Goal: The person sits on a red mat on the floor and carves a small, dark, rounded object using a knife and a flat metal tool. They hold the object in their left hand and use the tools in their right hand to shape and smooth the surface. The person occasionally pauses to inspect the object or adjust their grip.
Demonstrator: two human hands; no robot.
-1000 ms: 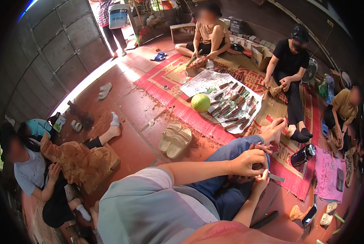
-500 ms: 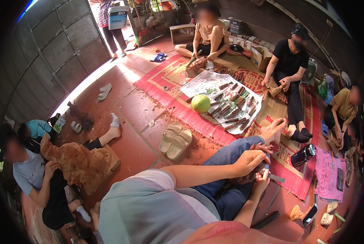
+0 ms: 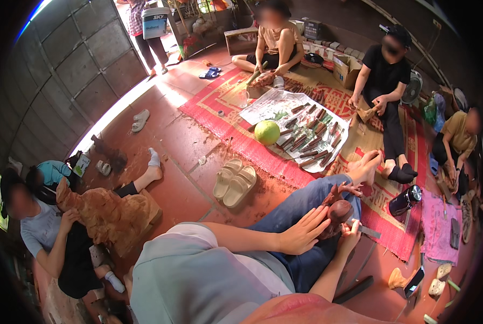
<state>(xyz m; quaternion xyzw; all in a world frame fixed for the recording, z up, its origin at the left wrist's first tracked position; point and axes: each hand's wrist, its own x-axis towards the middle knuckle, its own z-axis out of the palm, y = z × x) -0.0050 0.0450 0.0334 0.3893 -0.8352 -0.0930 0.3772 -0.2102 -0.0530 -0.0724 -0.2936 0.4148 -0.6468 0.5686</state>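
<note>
A reddish-brown wood carving (image 3: 339,211) with a smooth rounded knob and thin branching parts rests on my lap, against my jeans. My left hand (image 3: 304,231) lies along its near side with the fingers stretched out flat. On the carving's right side, my right hand (image 3: 350,236) is closed on a flat grey metal strip (image 3: 370,233), whose free end sticks out to the right. Its grip end is hidden by the fingers, so I cannot tell the kind of tool.
Many wood-handled carving tools (image 3: 314,135) lie on paper over a red mat (image 3: 220,110), beside a green round fruit (image 3: 267,132). Beige sandals (image 3: 234,183) are on the tiles. A dark flask (image 3: 405,201) and a pink cloth (image 3: 438,232) are at right. Several people sit around, some carving.
My left hand has moved down off the top of the carving. Its bent fingers have straightened and now lie flat, uncovering the rounded knob. My right hand keeps the metal strip in nearly the same place.
</note>
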